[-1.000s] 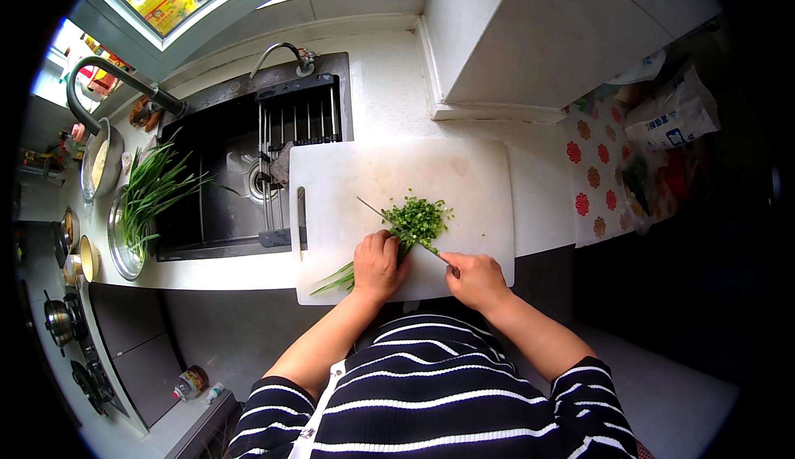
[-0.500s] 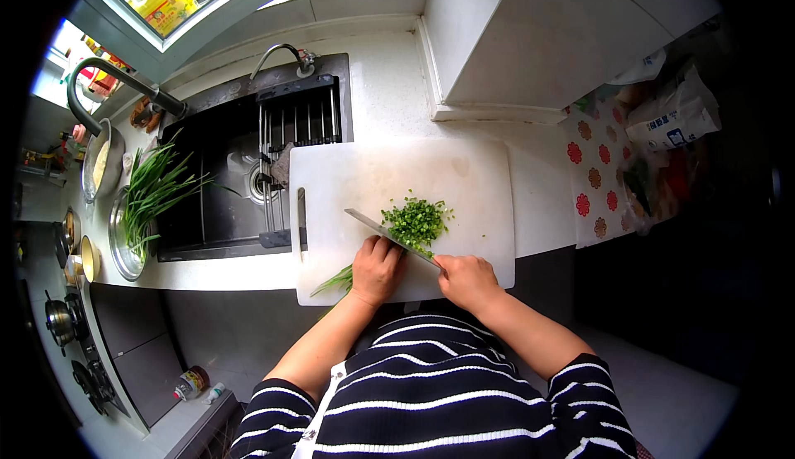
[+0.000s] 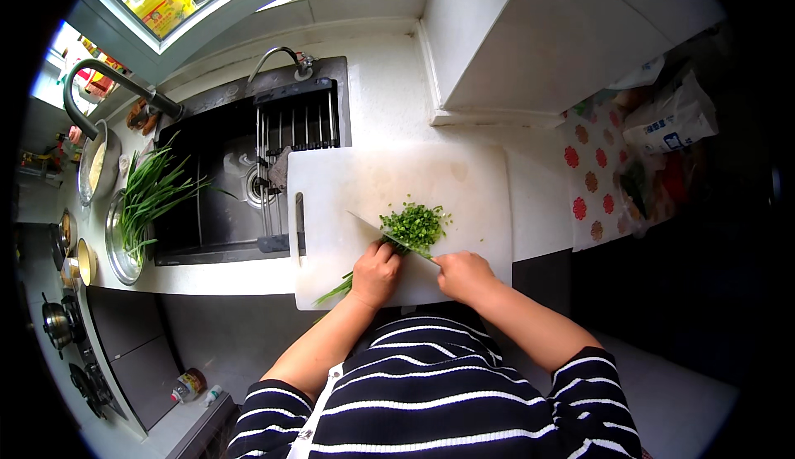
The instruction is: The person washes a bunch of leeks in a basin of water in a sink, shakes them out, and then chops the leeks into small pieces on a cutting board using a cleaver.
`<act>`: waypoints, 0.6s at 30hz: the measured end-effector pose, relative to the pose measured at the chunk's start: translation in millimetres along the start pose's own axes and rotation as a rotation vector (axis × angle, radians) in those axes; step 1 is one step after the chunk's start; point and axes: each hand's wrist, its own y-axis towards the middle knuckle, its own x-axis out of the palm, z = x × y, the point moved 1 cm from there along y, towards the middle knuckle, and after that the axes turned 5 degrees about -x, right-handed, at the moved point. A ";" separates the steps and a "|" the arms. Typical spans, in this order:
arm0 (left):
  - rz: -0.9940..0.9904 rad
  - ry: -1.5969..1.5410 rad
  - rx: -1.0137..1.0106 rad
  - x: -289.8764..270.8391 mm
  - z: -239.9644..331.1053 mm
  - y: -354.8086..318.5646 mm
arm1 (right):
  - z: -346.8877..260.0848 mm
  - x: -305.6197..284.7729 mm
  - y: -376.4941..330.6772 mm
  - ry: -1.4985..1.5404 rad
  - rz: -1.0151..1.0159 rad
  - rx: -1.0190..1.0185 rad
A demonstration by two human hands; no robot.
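Note:
A white cutting board [image 3: 331,179] lies in front of me with a pile of finely chopped chives [image 3: 418,221] near its middle. My right hand [image 3: 464,277] is closed round the handle of a knife, whose thin blade [image 3: 367,222] slants up to the left along the pile's near edge. Close by the blade, my left hand [image 3: 377,273] is closed over a bunch of uncut chives, its fingertips curled. Their long ends [image 3: 335,290] stick out to the left of that hand. The cut end under the fingers is mostly hidden.
Left of the board is a dark sink [image 3: 219,227] with a rack [image 3: 298,120]. A metal bowl [image 3: 124,267] of long chives [image 3: 153,198] stands on the counter's left end, beside a strainer [image 3: 101,165]. A white plastic bag [image 3: 675,115] lies at the right.
The knife blade has tipped and now looks thinner, nearly edge-on. Both hands stay in almost the same place, and the chopped pile looks slightly more spread. The whole view has shifted a little.

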 end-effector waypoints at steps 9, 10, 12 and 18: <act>-0.014 0.025 0.001 1.3 -5.2 -2.3 | 1.7 9.3 18.1 0.138 0.156 -0.048; -0.003 0.023 0.004 0.9 -5.4 -2.1 | 1.0 6.0 12.8 0.155 0.170 -0.043; 0.004 0.018 -0.006 0.9 -3.3 -2.7 | -2.1 0.4 2.2 0.158 0.191 -0.049; 0.030 0.003 -0.003 -0.1 -2.0 -1.6 | -4.4 5.0 -12.3 0.083 0.181 -0.076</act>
